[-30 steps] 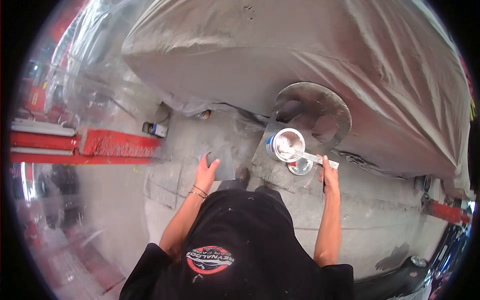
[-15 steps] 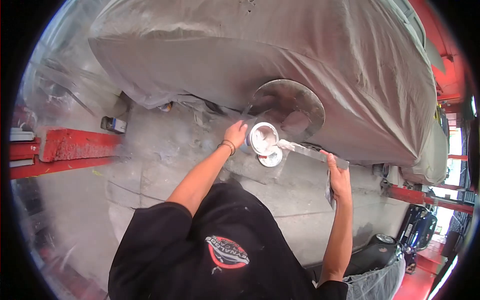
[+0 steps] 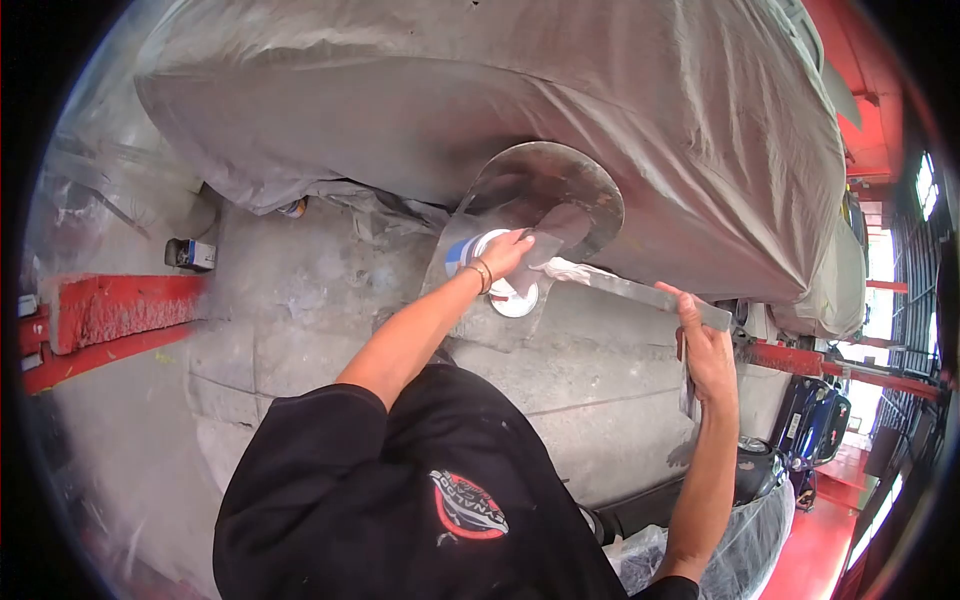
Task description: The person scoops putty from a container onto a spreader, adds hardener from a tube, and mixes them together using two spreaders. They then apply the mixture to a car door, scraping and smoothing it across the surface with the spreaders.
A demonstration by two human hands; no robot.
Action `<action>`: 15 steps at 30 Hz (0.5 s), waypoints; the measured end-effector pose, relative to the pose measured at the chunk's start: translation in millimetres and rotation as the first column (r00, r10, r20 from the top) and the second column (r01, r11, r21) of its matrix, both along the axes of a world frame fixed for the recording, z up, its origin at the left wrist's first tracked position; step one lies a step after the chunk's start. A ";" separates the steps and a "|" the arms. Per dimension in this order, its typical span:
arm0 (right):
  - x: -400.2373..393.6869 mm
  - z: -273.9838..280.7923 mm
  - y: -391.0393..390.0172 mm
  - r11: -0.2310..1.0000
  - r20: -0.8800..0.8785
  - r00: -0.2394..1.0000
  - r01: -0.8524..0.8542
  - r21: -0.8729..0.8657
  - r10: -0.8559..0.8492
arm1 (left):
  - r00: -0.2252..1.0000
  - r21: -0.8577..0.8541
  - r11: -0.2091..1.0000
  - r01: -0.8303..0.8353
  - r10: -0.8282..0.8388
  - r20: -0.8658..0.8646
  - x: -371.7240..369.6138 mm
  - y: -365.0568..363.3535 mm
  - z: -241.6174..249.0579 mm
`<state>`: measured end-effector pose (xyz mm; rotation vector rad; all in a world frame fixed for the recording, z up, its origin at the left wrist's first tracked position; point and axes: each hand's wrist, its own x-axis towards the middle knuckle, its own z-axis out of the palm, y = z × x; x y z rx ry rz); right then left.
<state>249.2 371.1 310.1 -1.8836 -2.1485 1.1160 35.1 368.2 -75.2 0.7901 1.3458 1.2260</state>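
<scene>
My right hand (image 3: 708,355) grips a long flat metal spatula (image 3: 640,289), with a lump of white paste (image 3: 563,271) at its far end. A second thin flat blade (image 3: 687,395) hangs below that hand. My left hand (image 3: 507,253) is over the mouth of a white can with a blue label (image 3: 462,254). Its fingers are pressed together by a dark grey piece (image 3: 541,247) that I cannot make out clearly. Just below the hand is a white round lid or dish (image 3: 516,301). Behind them lies a dark sheet with a rounded end (image 3: 595,190).
A large form under a grey cover (image 3: 420,120) fills the far side. Red metal beams (image 3: 130,305) stand at left, near a small box (image 3: 190,254) on the concrete floor (image 3: 300,300). At right are a dark blue vehicle (image 3: 808,425) and clear plastic sheeting (image 3: 745,545).
My left hand has moved from the can's side to over its mouth. My right hand has drawn the spatula slightly right, its pasted end now clear of the can. The view has shifted.
</scene>
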 end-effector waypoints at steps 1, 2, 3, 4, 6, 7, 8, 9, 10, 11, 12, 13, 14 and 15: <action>-1.9 1.1 -1.6 0.997 0.011 0.998 -0.069 0.044 0.069 | 0.995 0.027 0.998 0.058 -0.060 0.086 -1.7 3.4 5.4; -3.0 1.9 -2.5 0.988 0.008 0.991 -0.131 0.075 0.131 | 0.978 0.057 0.992 0.112 -0.120 0.169 -4.7 6.7 10.4; -4.1 2.6 -3.6 0.975 0.007 0.981 -0.192 0.108 0.192 | 0.952 0.091 0.983 0.161 -0.179 0.249 -11.2 5.9 33.2; -4.8 2.2 -4.6 0.961 -0.010 0.969 -0.245 0.129 0.249 | 0.943 0.077 0.981 0.177 -0.191 0.271 -13.0 6.8 43.2; -6.5 2.6 -6.8 0.923 -0.031 0.934 -0.346 0.169 0.356 | 0.917 0.038 0.972 0.234 -0.233 0.324 -18.4 5.8 58.6; -6.9 3.9 -8.5 0.900 -0.033 0.914 -0.393 0.188 0.405 | 0.903 0.018 0.965 0.261 -0.251 0.350 -21.1 6.1 62.8; -6.3 4.6 -10.0 0.874 -0.034 0.891 -0.437 0.211 0.453 | 0.862 -0.021 0.957 0.289 -0.250 0.441 -18.4 12.4 46.3; -4.6 3.0 -13.1 0.852 -0.029 0.872 -0.470 0.232 0.489 | 0.841 -0.094 0.954 0.283 -0.200 0.503 -21.8 9.5 53.4; -1.5 -0.7 -17.1 0.827 -0.022 0.853 -0.500 0.256 0.522 | 0.816 -0.163 0.945 0.283 -0.147 0.559 -23.6 3.7 66.9; 2.2 -5.5 -21.6 0.802 -0.012 0.834 -0.528 0.280 0.552 | 0.787 -0.229 0.930 0.287 -0.093 0.610 -23.5 -0.5 76.3; 6.8 -14.1 -26.3 0.757 0.052 0.814 -0.559 0.338 0.578 | 0.806 -0.287 0.930 0.231 -0.017 0.592 -18.3 -0.7 65.8; 11.3 -23.7 -32.8 0.729 0.089 0.806 -0.571 0.379 0.585 | 0.787 -0.389 0.899 0.199 0.090 0.611 -25.6 -15.1 114.1; 15.5 -34.2 -39.9 0.697 0.126 0.797 -0.582 0.419 0.590 | 0.642 -0.339 0.906 0.253 0.105 0.760 -17.8 -6.3 72.4; 21.0 -46.5 -47.2 0.663 0.166 0.788 -0.594 0.456 0.593 | 0.467 -0.276 0.914 0.297 0.113 0.877 -10.4 2.7 32.6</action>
